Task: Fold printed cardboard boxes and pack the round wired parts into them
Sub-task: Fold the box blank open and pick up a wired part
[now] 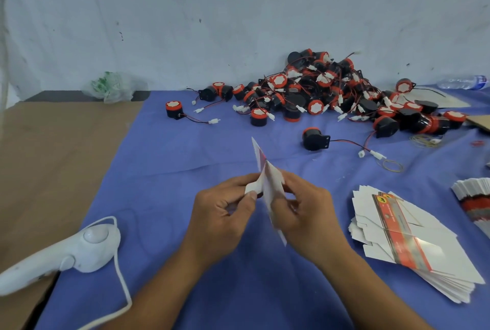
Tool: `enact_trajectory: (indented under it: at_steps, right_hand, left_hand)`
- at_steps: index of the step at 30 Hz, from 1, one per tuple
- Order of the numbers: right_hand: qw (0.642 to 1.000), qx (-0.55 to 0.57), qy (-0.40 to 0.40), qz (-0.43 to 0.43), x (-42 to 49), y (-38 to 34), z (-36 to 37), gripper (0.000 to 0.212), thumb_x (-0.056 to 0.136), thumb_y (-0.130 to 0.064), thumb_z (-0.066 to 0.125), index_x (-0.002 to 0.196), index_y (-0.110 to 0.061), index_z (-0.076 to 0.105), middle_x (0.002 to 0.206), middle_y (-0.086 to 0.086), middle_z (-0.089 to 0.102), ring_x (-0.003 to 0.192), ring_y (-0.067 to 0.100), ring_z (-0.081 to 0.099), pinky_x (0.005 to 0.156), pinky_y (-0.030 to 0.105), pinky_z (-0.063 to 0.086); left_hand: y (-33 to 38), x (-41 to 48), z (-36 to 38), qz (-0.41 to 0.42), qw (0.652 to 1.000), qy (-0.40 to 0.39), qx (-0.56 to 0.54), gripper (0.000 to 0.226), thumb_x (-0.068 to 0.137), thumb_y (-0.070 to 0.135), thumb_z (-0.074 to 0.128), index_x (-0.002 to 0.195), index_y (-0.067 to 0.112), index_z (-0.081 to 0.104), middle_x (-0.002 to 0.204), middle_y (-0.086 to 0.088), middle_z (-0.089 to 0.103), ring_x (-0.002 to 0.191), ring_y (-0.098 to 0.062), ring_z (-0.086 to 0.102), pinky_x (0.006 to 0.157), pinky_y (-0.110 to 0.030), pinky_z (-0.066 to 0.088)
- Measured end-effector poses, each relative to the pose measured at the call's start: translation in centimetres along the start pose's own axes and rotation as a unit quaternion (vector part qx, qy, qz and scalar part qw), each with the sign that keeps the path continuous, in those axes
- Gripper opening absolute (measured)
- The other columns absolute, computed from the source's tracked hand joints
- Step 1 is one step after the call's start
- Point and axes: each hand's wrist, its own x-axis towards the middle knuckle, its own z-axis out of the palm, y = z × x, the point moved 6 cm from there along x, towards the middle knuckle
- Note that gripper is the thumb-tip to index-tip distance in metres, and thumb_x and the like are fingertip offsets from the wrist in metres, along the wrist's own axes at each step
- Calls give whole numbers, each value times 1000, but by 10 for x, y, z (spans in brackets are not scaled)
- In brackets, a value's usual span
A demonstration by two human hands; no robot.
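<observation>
Both hands hold one flat printed cardboard box blank, white with a red strip, edge-on and tilted above the blue cloth. My left hand pinches a small flap at its left side; my right hand grips the right side. A stack of flat box blanks lies fanned out at the right. A big pile of round black-and-red wired parts sits at the back against the wall. One loose part with its wire lies nearest, behind my hands.
A white handheld controller with a cord lies at the front left. Brown cardboard covers the left of the table. A second stack of blanks sits at the right edge, rubber bands lie nearby, and a plastic bottle lies far right.
</observation>
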Motion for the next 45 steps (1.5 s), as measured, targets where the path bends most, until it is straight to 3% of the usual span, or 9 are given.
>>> enact_trajectory:
  at_steps: [3,8,11,15,22,29,34,38,45]
  right_hand:
    - [985,-140,102,-13,5,5,-23,20,91,-7,60,94,-21,74,66,-11,62,67,9,58,55,10,39]
    - [980,-134,136,-56,7,0,-38,16,87,-5,65,92,-16,75,85,-11,68,76,7,61,63,7,41]
    - [979,-154,68,-116,1,-10,-12,18,86,6,67,92,-10,74,96,-4,67,74,10,59,62,19,47]
    - [975,-142,20,-168,-2,-16,-2,26,85,6,68,105,-9,75,102,-2,67,74,13,61,59,27,49]
    - [983,-96,32,-152,-1,-13,-6,24,87,-2,65,107,-6,76,111,-3,69,88,5,64,72,12,48]
    - [997,20,80,10,2,1,-18,26,88,-14,71,100,-37,67,122,-15,63,117,3,53,96,12,39]
    - [953,210,8,220,-3,30,6,18,83,-51,53,98,-42,58,80,-16,55,80,10,55,77,36,50]
    - [937,256,29,238,0,30,-1,21,82,-50,59,93,-34,67,92,-15,66,105,25,65,91,56,53]
    - [887,339,-82,304,-8,30,18,57,84,-50,71,124,-11,59,120,7,70,110,26,68,95,48,53]
  left_hand:
    - [9,-1,-8,68,988,82,114,26,91,16,54,87,4,76,116,5,70,100,-1,66,83,-17,51]
    - [11,0,-11,89,978,98,162,24,82,18,52,62,5,57,124,-6,62,113,-17,62,94,-18,46]
    - [-3,-2,0,31,996,35,72,13,77,14,59,86,7,52,142,-3,46,133,-8,45,103,-30,42]
    - [-20,-7,11,-93,992,-31,-79,85,80,32,67,150,18,21,159,19,18,146,-7,26,116,-41,33]
    - [-20,-4,8,-110,993,22,-20,74,81,21,59,147,39,29,155,4,36,140,-17,39,107,-43,45]
    - [-26,-4,5,-101,994,-4,43,75,79,5,35,138,50,34,156,26,19,147,-5,22,106,-53,42]
    - [-29,-14,24,-153,977,-123,-79,77,79,10,38,146,46,22,154,35,22,146,0,21,119,-41,27]
    - [-26,-11,31,-150,972,-156,-96,60,83,51,37,142,40,29,149,29,32,144,-2,24,117,-26,23]
    - [-28,-10,22,-164,973,-125,-104,50,86,62,51,135,55,44,112,26,55,101,1,52,88,-9,42]
